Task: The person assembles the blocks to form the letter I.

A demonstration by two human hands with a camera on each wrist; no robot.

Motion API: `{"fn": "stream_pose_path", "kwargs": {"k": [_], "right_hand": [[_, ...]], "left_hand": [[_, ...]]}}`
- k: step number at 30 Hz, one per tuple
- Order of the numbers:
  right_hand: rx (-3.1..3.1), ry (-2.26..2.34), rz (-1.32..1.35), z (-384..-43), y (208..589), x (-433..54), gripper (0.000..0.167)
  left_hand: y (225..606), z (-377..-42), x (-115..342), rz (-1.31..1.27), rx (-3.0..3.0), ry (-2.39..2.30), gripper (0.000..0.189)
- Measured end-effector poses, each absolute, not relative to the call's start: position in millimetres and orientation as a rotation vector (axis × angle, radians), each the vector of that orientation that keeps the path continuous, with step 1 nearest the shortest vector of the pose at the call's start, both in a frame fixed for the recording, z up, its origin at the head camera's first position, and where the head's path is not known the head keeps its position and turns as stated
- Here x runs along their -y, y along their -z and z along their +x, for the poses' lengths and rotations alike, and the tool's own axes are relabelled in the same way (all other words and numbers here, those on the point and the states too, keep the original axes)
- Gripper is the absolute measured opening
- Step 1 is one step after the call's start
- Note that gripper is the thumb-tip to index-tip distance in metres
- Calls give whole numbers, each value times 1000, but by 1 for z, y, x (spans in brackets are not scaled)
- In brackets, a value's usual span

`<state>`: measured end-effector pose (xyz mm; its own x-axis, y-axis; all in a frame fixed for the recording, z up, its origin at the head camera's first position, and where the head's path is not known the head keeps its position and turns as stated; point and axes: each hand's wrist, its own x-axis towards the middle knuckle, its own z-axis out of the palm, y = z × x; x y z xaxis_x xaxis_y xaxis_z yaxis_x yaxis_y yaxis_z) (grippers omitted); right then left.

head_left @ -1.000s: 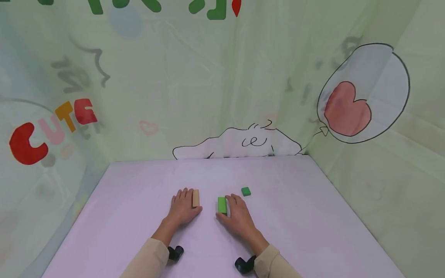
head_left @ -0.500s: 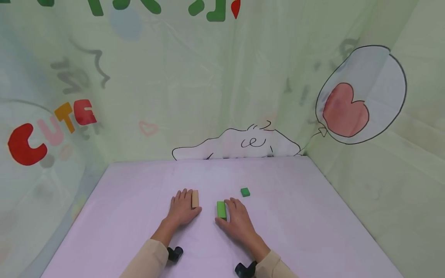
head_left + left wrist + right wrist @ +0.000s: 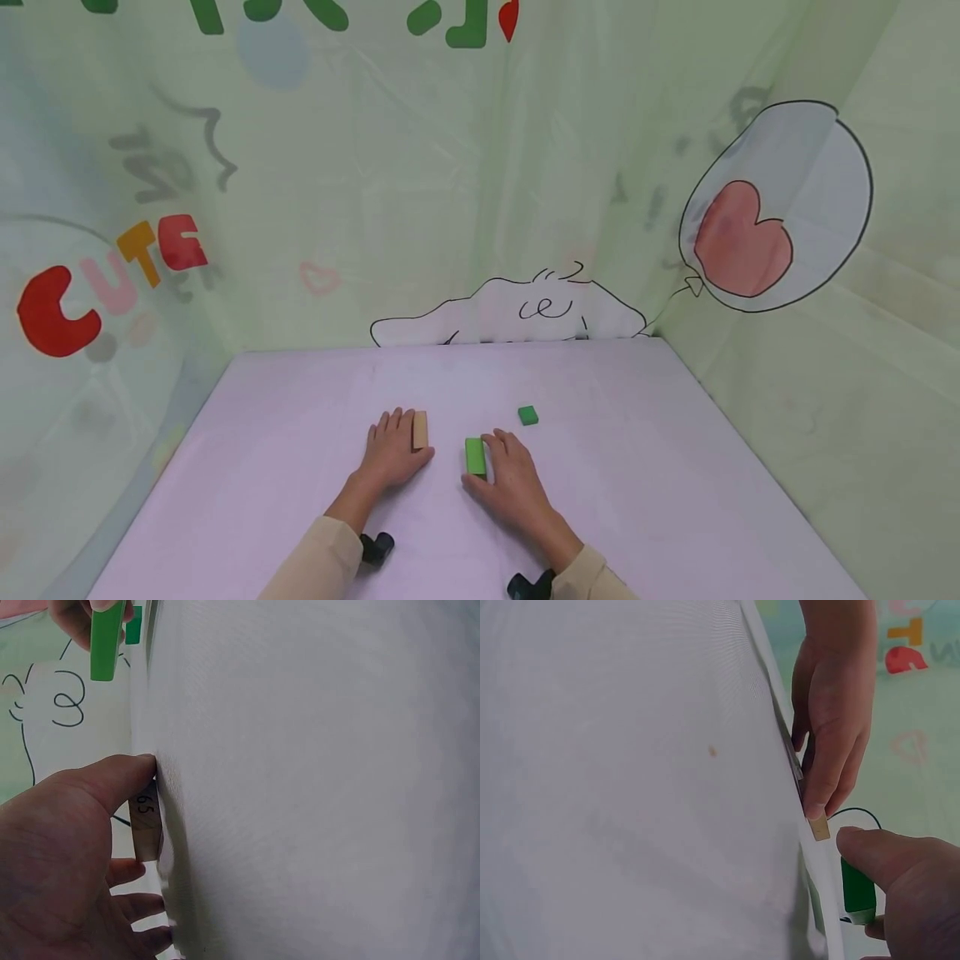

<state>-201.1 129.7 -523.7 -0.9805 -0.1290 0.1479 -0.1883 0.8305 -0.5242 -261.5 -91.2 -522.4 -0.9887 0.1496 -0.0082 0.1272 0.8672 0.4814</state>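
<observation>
On the left of the table's middle, my left hand [image 3: 392, 452] holds a narrow plain wooden block [image 3: 420, 430]. Its thumb is at the block's near end and its index finger lies along the left side. The left wrist view shows dark markings, like "65", on that wooden block [image 3: 146, 814]. My right hand [image 3: 512, 475] pinches a bright green rectangular block [image 3: 476, 457] between thumb and fingers. In the left wrist view this green block [image 3: 106, 645] appears raised a little above the table. Behind the right hand lies a small dark green block [image 3: 528, 415].
A pale lilac cloth covers the table [image 3: 637, 483]. Printed curtains [image 3: 420, 183] hang along its back and sides. A black wrist device [image 3: 377, 548] sits at the left cuff, and another black device [image 3: 530, 585] at the right cuff.
My right hand has drawn the bright green block slightly toward me. The left hand and the wooden block keep their place. The head view has shifted a little.
</observation>
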Motion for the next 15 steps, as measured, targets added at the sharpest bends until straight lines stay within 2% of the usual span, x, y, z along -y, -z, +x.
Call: {"fn": "stream_pose_path", "kwargs": {"k": [15], "right_hand": [[2880, -824, 271, -194, 521, -128, 73]], "left_hand": [[522, -261, 92, 225, -2991, -767, 80]]}}
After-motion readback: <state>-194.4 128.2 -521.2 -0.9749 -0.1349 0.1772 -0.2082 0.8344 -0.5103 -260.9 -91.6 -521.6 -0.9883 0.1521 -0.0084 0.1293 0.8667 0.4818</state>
